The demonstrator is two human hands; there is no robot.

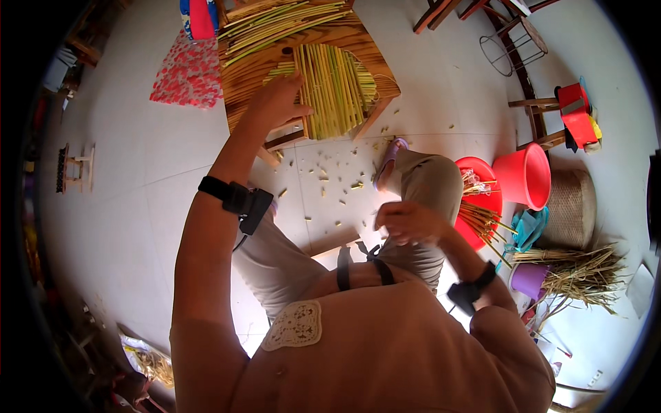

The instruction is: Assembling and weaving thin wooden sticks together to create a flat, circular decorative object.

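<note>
On the wooden stool (242,86) in front of me lies a round mat of green-yellow stalks (329,89), laid side by side. My left hand (279,102) reaches to the mat's left edge, thumb and fingers apart, and seems to touch the outer stalks. Thin strands show at the mat's right rim. More loose long stalks (275,27) lie across the stool's far end. Over my right thigh, away from the mat, hovers my right hand (411,222). Its fingers are curled in and a little blurred, and whatever they may hold is hidden.
Short stalk cuttings (357,185) litter the floor between my feet. At my right stand a red basin (482,227) with bundled stalks, a red bucket (525,175), a woven basket (568,206) and a purple pot (529,280) beside dry straw (585,275). A patterned cloth (186,72) hangs left of the stool.
</note>
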